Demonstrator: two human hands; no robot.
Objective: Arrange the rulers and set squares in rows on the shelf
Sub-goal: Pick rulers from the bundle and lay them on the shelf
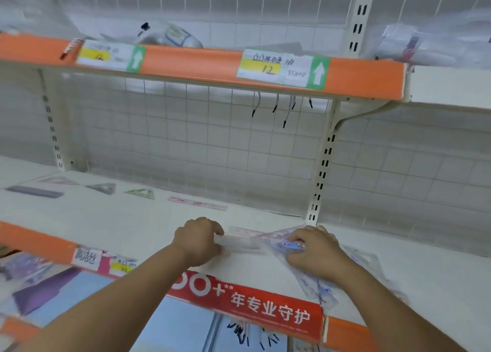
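- My left hand (198, 241) is curled round one end of a clear ruler (240, 242), fingers over and thumb under. It sits near the front edge of the shelf (127, 226), about midway along. I grip the ruler by its end so the rest of it is free to swing into line.
- My right hand (314, 254) is just beside it, toward the shelf's right end. Its fingers are bent and pinch a clear packet (316, 290) with blue print, whose far point runs out past my wrist toward the front edge. It looks like a set square inside, though the blur keeps me from being sure.
- The ruler and the packet overlap between my hands, so I judge I am parting them — one hand pins, the other draws away.
- Along the back edge, toward the left corner, lie a dark ruler (34, 191), a grey set square (103, 188), a green set square (140, 193) and a pink ruler (198, 203). Each lies flat and apart from its neighbour.
- I take that row as the reason I work at the front — the back is filled, and the stretch before it can carry a second row.
- Next I would expect to lay the clear ruler flat, parallel to the front edge. Set too close to that edge, the thin, slippery plastic could slide off over the orange strip (37, 238).
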